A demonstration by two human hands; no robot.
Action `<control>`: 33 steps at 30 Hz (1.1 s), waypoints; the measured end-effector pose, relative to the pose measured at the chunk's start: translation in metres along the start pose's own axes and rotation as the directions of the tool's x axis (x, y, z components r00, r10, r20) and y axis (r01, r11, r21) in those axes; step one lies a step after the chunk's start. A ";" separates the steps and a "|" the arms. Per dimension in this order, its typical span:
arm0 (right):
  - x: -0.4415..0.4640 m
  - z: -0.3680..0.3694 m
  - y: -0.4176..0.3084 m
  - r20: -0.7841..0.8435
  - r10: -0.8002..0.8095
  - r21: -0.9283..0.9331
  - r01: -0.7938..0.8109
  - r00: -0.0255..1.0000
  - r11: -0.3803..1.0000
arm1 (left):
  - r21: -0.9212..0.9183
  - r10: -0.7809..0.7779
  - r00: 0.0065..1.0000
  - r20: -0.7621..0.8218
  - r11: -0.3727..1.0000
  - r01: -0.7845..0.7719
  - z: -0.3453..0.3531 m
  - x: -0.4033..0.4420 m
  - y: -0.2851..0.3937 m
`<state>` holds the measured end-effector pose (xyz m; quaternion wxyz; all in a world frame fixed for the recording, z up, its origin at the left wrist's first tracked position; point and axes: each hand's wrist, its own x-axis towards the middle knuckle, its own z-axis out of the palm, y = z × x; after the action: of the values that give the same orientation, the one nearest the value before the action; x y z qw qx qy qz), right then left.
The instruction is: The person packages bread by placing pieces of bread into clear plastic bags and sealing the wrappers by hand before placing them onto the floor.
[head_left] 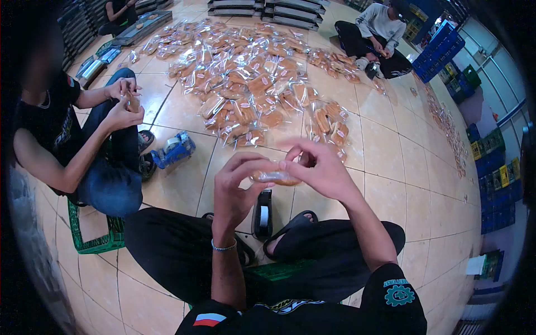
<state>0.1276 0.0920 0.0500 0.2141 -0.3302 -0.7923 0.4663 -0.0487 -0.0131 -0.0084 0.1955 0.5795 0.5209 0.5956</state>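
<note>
A bread roll in clear plastic wrap (276, 177) is held level between my two hands, above the floor in front of my knees. My left hand (239, 181) grips its left end between thumb and fingers. At the other end, my right hand (319, 169) pinches the wrap, the index finger curled over and slightly blurred. Below the roll, a black tape dispenser (263, 215) with a pale roll stands between my feet. Beyond my hands a large pile of wrapped bread (251, 84) covers the tiles.
A co-worker (72, 134) sits at the left, holding a wrapped roll, near a blue tape dispenser (174, 149). Another person (379, 39) sits at the back right. Stacked trays (268, 11) stand behind the pile. Blue crates (438, 56) and more wrapped bread (444, 123) line the right.
</note>
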 end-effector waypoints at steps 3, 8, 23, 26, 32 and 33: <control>-0.003 0.000 0.010 0.031 0.131 0.046 -0.133 0.991 0.990 | 0.115 0.174 0.984 0.040 0.977 -0.178 0.002 -0.002 -0.004; -0.002 -0.018 0.047 0.132 0.189 0.121 -0.205 0.973 0.971 | -0.027 0.123 0.974 0.190 0.992 -0.120 0.001 0.000 0.003; -0.074 -0.162 0.371 -0.756 0.587 0.628 0.571 0.289 0.529 | 0.396 -0.401 0.879 0.260 0.874 0.281 0.005 -0.014 -0.036; -0.091 -0.145 0.396 -0.642 0.755 0.767 0.095 0.133 0.635 | 0.435 -0.399 0.847 0.351 0.871 0.230 0.013 -0.013 -0.043; -0.023 -0.068 0.434 -0.608 0.356 -0.486 -0.687 0.710 0.540 | 0.481 -0.449 0.772 0.450 0.850 0.214 0.026 -0.008 -0.059; -0.010 -0.060 0.437 -0.600 0.356 -0.481 -0.679 0.716 0.555 | 0.515 -0.485 0.742 0.463 0.828 0.220 0.025 -0.009 -0.059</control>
<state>0.3145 0.2727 -0.3068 0.0989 -0.7034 -0.6964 0.1023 -0.0456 0.0119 -0.0685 0.3230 0.6473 0.6567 0.2131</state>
